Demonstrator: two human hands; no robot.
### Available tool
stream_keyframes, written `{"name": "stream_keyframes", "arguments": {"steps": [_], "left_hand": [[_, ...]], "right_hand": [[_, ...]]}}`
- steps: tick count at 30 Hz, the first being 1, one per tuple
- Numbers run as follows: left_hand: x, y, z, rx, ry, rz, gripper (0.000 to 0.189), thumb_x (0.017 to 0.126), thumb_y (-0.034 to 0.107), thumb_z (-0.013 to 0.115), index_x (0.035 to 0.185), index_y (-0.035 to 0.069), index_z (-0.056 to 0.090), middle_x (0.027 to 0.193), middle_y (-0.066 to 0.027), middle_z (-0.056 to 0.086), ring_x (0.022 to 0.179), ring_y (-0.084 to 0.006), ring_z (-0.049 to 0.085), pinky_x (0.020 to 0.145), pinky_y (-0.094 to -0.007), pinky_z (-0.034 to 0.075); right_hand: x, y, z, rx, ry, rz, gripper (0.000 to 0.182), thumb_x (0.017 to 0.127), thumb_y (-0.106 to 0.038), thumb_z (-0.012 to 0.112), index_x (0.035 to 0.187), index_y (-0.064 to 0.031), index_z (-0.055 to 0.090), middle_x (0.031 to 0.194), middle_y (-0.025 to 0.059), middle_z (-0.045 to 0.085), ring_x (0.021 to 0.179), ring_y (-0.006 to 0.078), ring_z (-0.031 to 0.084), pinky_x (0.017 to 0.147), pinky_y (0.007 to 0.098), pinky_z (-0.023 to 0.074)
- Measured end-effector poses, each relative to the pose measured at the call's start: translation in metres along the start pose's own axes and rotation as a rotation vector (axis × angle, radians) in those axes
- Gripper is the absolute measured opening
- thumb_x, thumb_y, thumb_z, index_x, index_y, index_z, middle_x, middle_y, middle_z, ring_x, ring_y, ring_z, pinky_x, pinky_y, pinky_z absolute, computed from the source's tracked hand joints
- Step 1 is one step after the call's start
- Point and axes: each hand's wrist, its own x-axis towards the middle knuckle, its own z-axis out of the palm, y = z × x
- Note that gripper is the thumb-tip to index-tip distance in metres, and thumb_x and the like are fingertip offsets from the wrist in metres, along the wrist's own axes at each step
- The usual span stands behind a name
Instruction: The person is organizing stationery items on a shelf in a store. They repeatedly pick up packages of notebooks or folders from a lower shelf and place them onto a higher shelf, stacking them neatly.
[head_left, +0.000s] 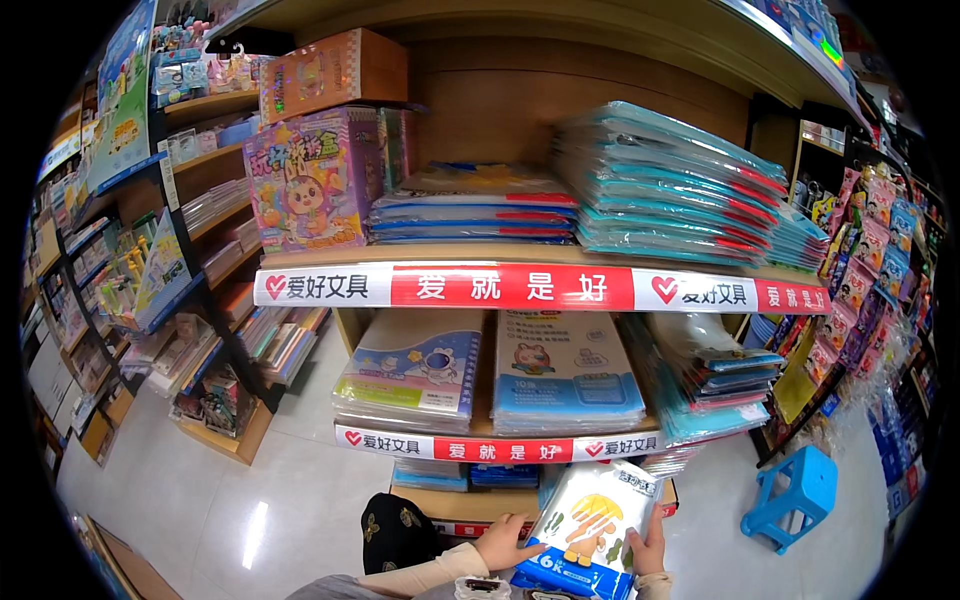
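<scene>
A plastic-wrapped pack of book covers (581, 521), white with a blue lower edge and a cartoon bear, lies tilted in front of me at the bottom of the view. My right hand (649, 544) grips its right edge, thumb on the front. My left hand (506, 544) rests at its left edge, fingers spread, the fingertips touching the pack. More blue packaging shows beneath the lower left corner. Just beyond it are the bottom shelf (442, 504) and its blue packs (504, 475).
Above are a middle shelf with cover packs (566, 375) and an upper shelf with teal-edged plastic packs (675, 187) and a cartoon box (307, 180). A blue plastic stool (796, 491) stands right. A dark patterned item (397, 534) is left of my left hand.
</scene>
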Motion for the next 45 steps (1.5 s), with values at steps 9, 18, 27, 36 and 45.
{"name": "stream_keyframes", "arguments": {"steps": [9, 18, 27, 36, 45], "left_hand": [[0.008, -0.002, 0.014, -0.052, 0.015, 0.033, 0.053, 0.074, 0.036, 0.068, 0.108, -0.002, 0.055, 0.095, -0.0211, 0.057, 0.093, -0.0345, 0.053, 0.081, -0.0391, 0.043], [0.004, -0.015, 0.004, -0.125, -0.013, -0.030, 0.037, 0.079, 0.024, 0.062, 0.105, -0.002, 0.056, 0.094, -0.0232, 0.059, 0.089, -0.0367, 0.056, 0.078, -0.0400, 0.045], [-0.012, -0.030, -0.002, -0.361, -0.054, -0.128, 0.038, 0.083, 0.026, 0.061, 0.103, -0.004, 0.049, 0.089, -0.0206, 0.058, 0.082, -0.0287, 0.059, 0.076, -0.0385, 0.046], [-0.021, 0.046, -0.050, -1.196, -0.374, -0.450, 0.027, 0.091, 0.015, 0.049, 0.113, 0.003, 0.040, 0.085, -0.0099, 0.061, 0.058, -0.0140, 0.062, 0.043, -0.0185, 0.048], [-0.076, 0.064, -0.128, -1.515, -0.617, -0.380, 0.047, 0.089, 0.002, 0.047, 0.132, -0.002, 0.029, 0.110, -0.0167, 0.056, 0.076, -0.0158, 0.065, 0.058, -0.0227, 0.057]], "right_hand": [[-0.002, 0.001, -0.001, 0.036, 0.008, -0.029, 0.062, 0.082, -0.006, 0.046, 0.138, 0.0032, 0.020, 0.145, 0.0204, 0.021, 0.134, 0.0302, 0.021, 0.108, 0.0333, 0.0173], [-0.003, 0.000, 0.002, 0.072, 0.048, -0.026, 0.054, 0.086, -0.009, 0.042, 0.137, 0.0013, 0.026, 0.145, 0.0193, 0.022, 0.134, 0.0300, 0.021, 0.108, 0.0337, 0.0177], [-0.003, -0.002, 0.002, 0.062, 0.069, -0.039, 0.047, 0.090, -0.012, 0.037, 0.136, -0.0007, 0.031, 0.144, 0.0183, 0.023, 0.134, 0.0298, 0.021, 0.108, 0.0342, 0.0181], [-0.007, 0.005, 0.000, 0.039, 0.055, -0.056, 0.048, 0.089, -0.013, 0.041, 0.135, -0.0009, 0.033, 0.144, 0.0185, 0.023, 0.134, 0.0301, 0.022, 0.108, 0.0344, 0.0192], [-0.009, 0.006, 0.003, 0.014, 0.034, -0.063, 0.053, 0.086, -0.014, 0.048, 0.135, -0.0003, 0.033, 0.144, 0.0193, 0.023, 0.134, 0.0306, 0.022, 0.107, 0.0346, 0.0205]]}}
